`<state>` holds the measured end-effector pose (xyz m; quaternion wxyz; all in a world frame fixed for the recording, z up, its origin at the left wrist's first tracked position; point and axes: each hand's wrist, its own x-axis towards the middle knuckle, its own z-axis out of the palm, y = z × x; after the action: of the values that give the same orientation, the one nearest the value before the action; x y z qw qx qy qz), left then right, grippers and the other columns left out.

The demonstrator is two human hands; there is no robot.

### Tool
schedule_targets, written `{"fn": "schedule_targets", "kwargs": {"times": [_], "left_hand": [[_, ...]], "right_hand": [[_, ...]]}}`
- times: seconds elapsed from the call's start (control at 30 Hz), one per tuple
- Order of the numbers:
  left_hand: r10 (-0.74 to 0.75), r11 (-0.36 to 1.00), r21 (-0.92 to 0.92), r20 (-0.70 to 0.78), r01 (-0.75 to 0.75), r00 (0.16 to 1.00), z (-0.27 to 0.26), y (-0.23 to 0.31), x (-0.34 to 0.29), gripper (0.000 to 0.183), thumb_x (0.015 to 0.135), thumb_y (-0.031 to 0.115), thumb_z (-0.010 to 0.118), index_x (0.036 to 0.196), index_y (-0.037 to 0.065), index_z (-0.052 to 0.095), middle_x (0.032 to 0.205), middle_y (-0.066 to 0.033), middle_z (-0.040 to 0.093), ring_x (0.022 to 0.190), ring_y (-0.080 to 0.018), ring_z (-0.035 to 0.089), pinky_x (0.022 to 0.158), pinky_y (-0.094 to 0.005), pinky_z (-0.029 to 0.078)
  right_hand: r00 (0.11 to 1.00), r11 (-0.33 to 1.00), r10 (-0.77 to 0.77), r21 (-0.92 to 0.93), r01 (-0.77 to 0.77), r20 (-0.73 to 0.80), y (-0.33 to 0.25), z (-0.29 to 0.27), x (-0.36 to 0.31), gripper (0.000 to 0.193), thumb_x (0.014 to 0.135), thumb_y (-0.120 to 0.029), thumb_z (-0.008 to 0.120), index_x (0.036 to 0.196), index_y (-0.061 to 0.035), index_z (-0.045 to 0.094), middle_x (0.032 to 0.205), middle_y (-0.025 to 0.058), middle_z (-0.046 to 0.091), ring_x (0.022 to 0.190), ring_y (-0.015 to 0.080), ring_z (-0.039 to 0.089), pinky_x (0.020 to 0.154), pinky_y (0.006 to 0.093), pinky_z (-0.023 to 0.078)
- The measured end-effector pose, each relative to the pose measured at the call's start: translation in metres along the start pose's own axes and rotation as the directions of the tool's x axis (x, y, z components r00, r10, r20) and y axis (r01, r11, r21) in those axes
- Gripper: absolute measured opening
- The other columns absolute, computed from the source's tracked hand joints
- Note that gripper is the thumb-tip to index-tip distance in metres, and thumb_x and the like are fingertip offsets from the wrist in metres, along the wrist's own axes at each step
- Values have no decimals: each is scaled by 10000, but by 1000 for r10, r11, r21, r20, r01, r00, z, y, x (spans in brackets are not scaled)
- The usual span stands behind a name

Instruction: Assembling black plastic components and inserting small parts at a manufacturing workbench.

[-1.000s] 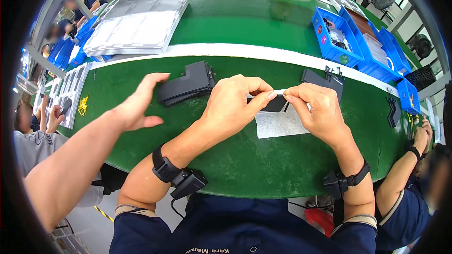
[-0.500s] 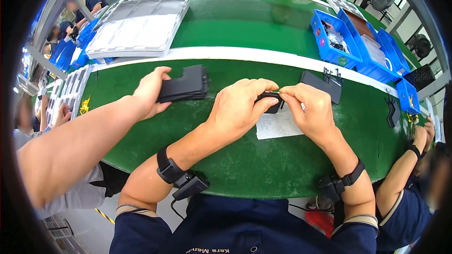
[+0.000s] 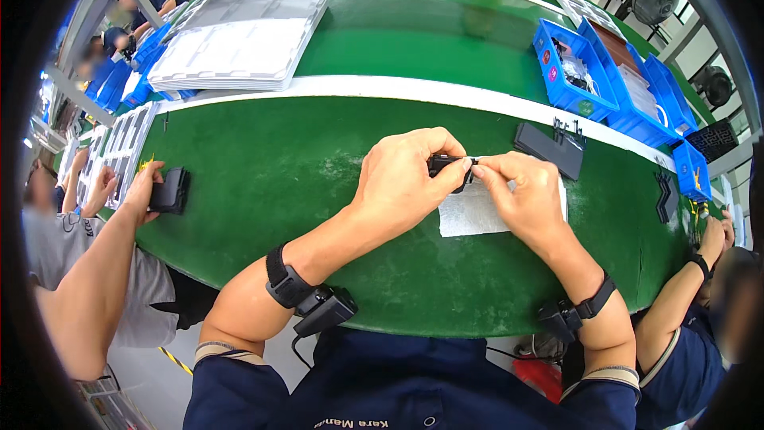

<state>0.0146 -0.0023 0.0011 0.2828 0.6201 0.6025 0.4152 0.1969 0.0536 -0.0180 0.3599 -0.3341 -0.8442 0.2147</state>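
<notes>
My left hand (image 3: pixel 402 171) is closed around a small black plastic part (image 3: pixel 439 164), thumb and fingers pinching it above the green table. The thumb and fingertips of my right hand (image 3: pixel 525 195) are pinched together at the part's right end. A tiny black piece seems to sit between those fingertips, too small to name. Beneath both hands a white sheet (image 3: pixel 469 216) lies on the tabletop. Flat dark grey pieces (image 3: pixel 547 150) lie beyond my right hand, with small black parts (image 3: pixel 569 131) at their far edge.
At the left, a co-worker's hand (image 3: pixel 143 189) holds a stack of black flat pieces (image 3: pixel 169 191). White trays (image 3: pixel 231 40) are piled at the back left. Blue bins (image 3: pixel 585 95) stand at the back right, near black angled pieces (image 3: pixel 665 197). Another person works at the right edge.
The co-worker's hand has drawn the stack of black pieces away to the left. My hands stay almost in place, with the black part slightly turned between them.
</notes>
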Motion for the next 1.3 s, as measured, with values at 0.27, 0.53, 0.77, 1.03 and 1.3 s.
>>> {"fn": "schedule_targets", "kwargs": {"times": [0.27,0.53,0.77,1.03,1.3], "left_hand": [[5,1000,21,-39,-4,999,4,-2,1,125,830,128,703,841,4,683,732,-37,684,624,-68,596,548,-243,466],[67,995,82,-66,-62,996,6,-1,0,126,826,126,709,834,3,680,732,-40,680,630,-78,612,558,-249,484],[224,975,-4,-33,-224,974,-2,-8,1,190,828,157,736,931,10,674,853,-49,684,741,-105,640,645,-248,511],[-47,980,-185,105,66,993,-11,-13,1,158,862,108,729,934,-8,649,843,-33,681,800,-85,639,723,-244,522],[-37,975,-215,115,61,993,1,-12,1,122,866,105,729,916,8,675,850,-26,686,800,-86,625,727,-256,511]], "right_hand": [[973,968,-228,-114,224,-26,-5,7,-2,141,821,-6,664,958,25,670,726,151,639,656,302,618,573,396,499],[958,953,-285,-117,279,-36,-10,8,-2,128,810,7,656,936,31,660,714,146,625,644,300,604,561,396,490],[1000,994,13,106,-16,29,-7,3,2,111,820,-64,701,915,-15,671,715,132,650,629,257,626,569,352,486],[982,973,181,132,-187,61,-13,-8,5,133,834,-90,712,946,-19,710,720,99,677,511,133,535,496,282,423],[978,950,205,232,-208,37,-15,-5,2,89,849,-80,699,893,-4,710,703,68,675,486,61,488,451,240,376]]}}
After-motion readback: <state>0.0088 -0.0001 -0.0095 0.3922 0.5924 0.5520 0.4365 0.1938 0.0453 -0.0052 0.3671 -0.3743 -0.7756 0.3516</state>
